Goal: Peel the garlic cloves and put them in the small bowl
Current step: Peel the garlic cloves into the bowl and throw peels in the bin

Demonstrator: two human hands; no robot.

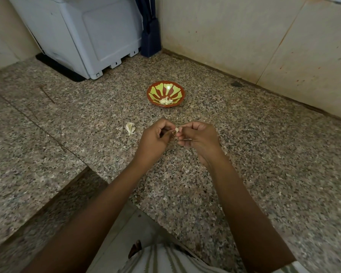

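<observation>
The left hand and right hand meet low over the desk, both with fingers curled, pinching one garlic clove between their fingertips. This looks like the peeling step, with skin being picked off the clove; how much skin remains is too small to tell. The next move, I judge, calls for stripping what is left and then a short reach forward to drop the clove in.

Just left of the hands lies a pale garlic piece; whether it is clove or husk is unclear. Beyond the hands stands the small bowl, red and green, already holding a few peeled cloves.

The desk is speckled granite. At far left a white appliance sits on a dark mat, a dark blue object stands in the corner, and a tiled wall runs along the right.
</observation>
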